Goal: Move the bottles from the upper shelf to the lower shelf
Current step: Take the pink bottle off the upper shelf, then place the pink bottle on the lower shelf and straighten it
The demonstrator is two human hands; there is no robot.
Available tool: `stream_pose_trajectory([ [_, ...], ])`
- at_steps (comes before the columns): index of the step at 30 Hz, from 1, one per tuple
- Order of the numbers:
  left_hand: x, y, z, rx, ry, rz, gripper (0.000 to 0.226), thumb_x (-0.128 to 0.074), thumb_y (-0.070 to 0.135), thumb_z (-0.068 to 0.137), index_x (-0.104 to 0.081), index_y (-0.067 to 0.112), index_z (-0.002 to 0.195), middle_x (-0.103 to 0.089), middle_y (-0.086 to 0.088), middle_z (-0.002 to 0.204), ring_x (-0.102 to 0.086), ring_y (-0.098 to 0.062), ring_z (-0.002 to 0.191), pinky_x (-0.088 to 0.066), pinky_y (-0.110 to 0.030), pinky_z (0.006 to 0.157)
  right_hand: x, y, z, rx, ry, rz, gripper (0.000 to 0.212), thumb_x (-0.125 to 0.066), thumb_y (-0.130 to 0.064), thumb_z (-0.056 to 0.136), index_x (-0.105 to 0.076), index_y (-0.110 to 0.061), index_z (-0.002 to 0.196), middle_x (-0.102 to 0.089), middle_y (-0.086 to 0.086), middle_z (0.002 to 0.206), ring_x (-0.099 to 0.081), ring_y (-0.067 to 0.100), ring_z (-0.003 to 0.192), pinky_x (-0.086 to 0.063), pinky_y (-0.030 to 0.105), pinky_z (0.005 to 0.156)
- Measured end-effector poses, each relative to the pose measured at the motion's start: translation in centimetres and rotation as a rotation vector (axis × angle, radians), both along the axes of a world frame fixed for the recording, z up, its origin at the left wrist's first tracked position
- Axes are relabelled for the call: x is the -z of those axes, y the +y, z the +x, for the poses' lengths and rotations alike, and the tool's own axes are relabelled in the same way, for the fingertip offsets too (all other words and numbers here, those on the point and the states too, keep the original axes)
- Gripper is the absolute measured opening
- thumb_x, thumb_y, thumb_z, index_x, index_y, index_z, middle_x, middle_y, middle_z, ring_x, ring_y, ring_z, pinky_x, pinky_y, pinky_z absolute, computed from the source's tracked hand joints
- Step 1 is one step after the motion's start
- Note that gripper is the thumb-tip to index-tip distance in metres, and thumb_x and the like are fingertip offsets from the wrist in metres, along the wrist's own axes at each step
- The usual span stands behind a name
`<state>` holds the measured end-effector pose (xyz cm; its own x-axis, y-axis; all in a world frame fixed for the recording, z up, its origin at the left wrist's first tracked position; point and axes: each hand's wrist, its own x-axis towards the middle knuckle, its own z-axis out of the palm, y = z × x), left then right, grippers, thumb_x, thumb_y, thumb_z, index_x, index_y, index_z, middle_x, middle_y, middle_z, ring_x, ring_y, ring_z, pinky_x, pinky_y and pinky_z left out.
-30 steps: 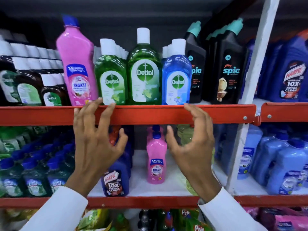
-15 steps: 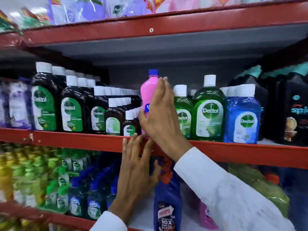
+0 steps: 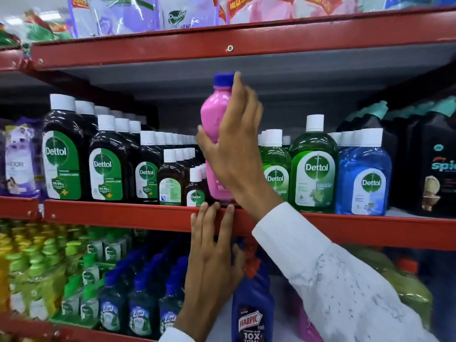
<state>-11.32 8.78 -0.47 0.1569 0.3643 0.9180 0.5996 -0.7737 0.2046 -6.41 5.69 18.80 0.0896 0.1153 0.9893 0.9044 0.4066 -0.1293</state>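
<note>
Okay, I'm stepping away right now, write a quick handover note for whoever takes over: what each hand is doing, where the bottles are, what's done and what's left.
Right hand: wrapped around the pink bottle, which is tilted at the front of the upper shelf; its base is at the shelf edge, not clearly lifted.
Left hand: empty, fingers resting on the upper shelf's red front rail.
Lower shelf: a Harpic bottle stands there, with another pink bottle partly hidden behind the right sleeve.
Done: at most that one pink bottle appears moved down.
Left: bring this pink bottle down beside it, then any remaining bottles.
</note>
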Motion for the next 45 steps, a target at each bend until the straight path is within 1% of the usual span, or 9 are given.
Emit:
stream_pose_trajectory([
  [3,0.0,-0.2,0.1,-0.002,-0.021,-0.016,0.075,-0.074,0.013,0.08,-0.049,0.012,0.151,-0.046,-0.017,0.157,-0.03,-0.033,0.153,-0.032,-0.065,0.123,-1.1,-3.2,0.7,-0.134,0.023,0.052,0.098,-0.08,-0.021,0.08,-0.02,0.001,0.155,-0.038,0.019,0.147,-0.041,0.029,0.134,-0.044,0.036,0.11],
  [9,0.0,-0.8,0.3,-0.009,-0.06,-0.028,0.073,-0.079,0.02,0.082,-0.05,0.008,0.148,-0.043,-0.018,0.157,-0.029,-0.035,0.155,-0.027,-0.065,0.126,2.2,-9.8,5.2,-0.211,0.065,-0.069,0.1,-0.086,-0.034,0.074,-0.03,-0.006,0.153,-0.045,0.005,0.137,-0.049,0.005,0.109,-0.039,-0.003,0.091],
  [15,-0.1,-1.4,1.7,-0.046,-0.104,-0.048,0.076,-0.077,0.02,0.082,-0.045,0.008,0.151,-0.039,-0.022,0.158,-0.024,-0.04,0.156,-0.021,-0.058,0.13,10.3,-13.7,12.0,-0.177,0.189,-0.287,0.099,-0.09,-0.032,0.067,-0.038,-0.012,0.149,-0.05,0.004,0.14,-0.051,0.017,0.129,-0.043,0.034,0.112],
  [20,0.0,-1.6,2.7,-0.076,-0.147,-0.051,0.074,-0.072,0.022,0.084,-0.042,0.009,0.15,-0.035,-0.022,0.158,-0.02,-0.038,0.157,-0.024,-0.057,0.129,17.8,-13.9,15.6,-0.062,0.279,-0.288,0.092,-0.091,-0.025,0.064,-0.044,-0.012,0.142,-0.05,0.001,0.13,-0.047,0.002,0.115,-0.031,0.001,0.101],
  [24,0.0,-1.7,2.7,-0.081,-0.138,-0.076,0.073,-0.07,0.02,0.085,-0.04,0.01,0.15,-0.034,-0.021,0.159,-0.018,-0.037,0.158,-0.027,-0.06,0.127,22.4,-12.2,17.4,-0.008,0.342,-0.333,0.091,-0.091,-0.021,0.066,-0.043,-0.008,0.142,-0.049,0.006,0.132,-0.044,0.003,0.114,-0.028,-0.004,0.097],
  [26,0.0,-1.7,2.5,-0.088,-0.115,-0.08,0.074,-0.07,0.017,0.084,-0.039,0.01,0.151,-0.033,-0.021,0.159,-0.017,-0.037,0.158,-0.028,-0.062,0.126,24.3,-11.1,18.0,0.019,0.36,-0.363,0.09,-0.091,-0.02,0.066,-0.043,-0.004,0.141,-0.048,0.012,0.132,-0.044,0.01,0.116,-0.028,-0.001,0.1],
  [29,-0.1,-1.8,2.3,-0.099,-0.078,-0.098,0.076,-0.07,0.015,0.084,-0.037,0.012,0.152,-0.031,-0.02,0.161,-0.015,-0.036,0.159,-0.028,-0.063,0.126,26.7,-9.5,18.6,0.062,0.367,-0.431,0.09,-0.091,-0.025,0.069,-0.042,-0.002,0.141,-0.049,0.015,0.132,-0.049,0.028,0.121,-0.037,0.024,0.105],
  [39,0.1,-2.0,2.2,-0.109,-0.043,-0.107,0.081,-0.072,0.013,0.083,-0.034,0.01,0.154,-0.028,-0.021,0.162,-0.014,-0.037,0.159,-0.029,-0.065,0.124,29.5,-6.8,18.5,0.1,0.417,-0.455,0.088,-0.091,-0.016,0.065,-0.042,-0.001,0.136,-0.047,0.017,0.132,-0.045,0.03,0.122,-0.026,0.016,0.105],
  [45,0.4,-2.3,2.5,-0.102,-0.052,-0.119,0.084,-0.071,0.018,0.085,-0.03,0.012,0.157,-0.021,-0.019,0.168,-0.007,-0.036,0.162,-0.022,-0.061,0.129,29.3,-7.5,18.3,0.105,0.415,-0.509,0.096,-0.094,-0.028,0.063,-0.043,0.0,0.14,-0.048,0.018,0.137,-0.045,0.033,0.127,-0.027,0.022,0.107],
])
